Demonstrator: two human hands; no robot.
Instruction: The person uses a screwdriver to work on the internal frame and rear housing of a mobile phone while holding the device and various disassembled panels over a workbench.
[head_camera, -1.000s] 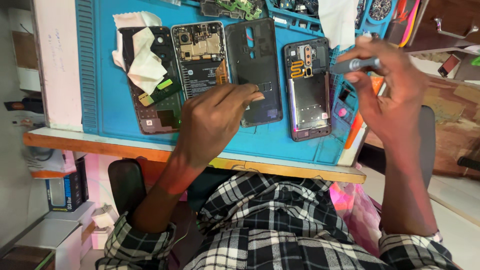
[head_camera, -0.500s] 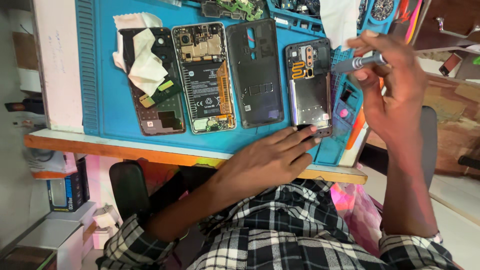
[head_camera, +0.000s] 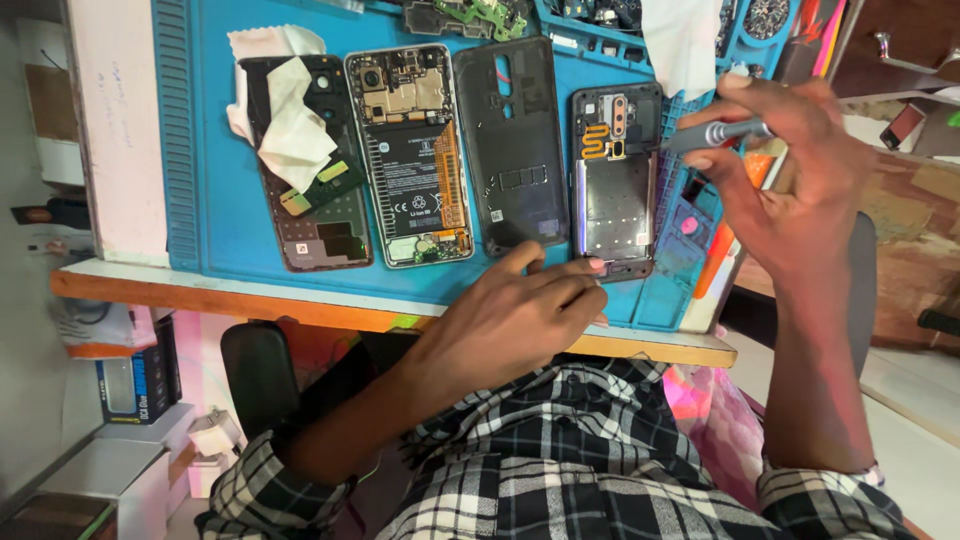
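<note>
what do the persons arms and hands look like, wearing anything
Both hands are bare: no gloves or rings show on the left hand or the right hand. The forearms are bare too. The sleeves of a black and white checked shirt are pushed up, the left sleeve bunched near the elbow and the right sleeve likewise. No watch can be made out.

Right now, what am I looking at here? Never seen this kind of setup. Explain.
One view only: a camera worn on a person's head, looking down at their own two bare hands. No robot. On the blue work mat lie four opened phones or phone shells side by side; the leftmost one has white tissue on it, the next shows its battery and board. The left hand rests its fingertips at the bottom edge of the rightmost phone frame. The right hand holds a grey screwdriver, tip toward that frame's top.
</note>
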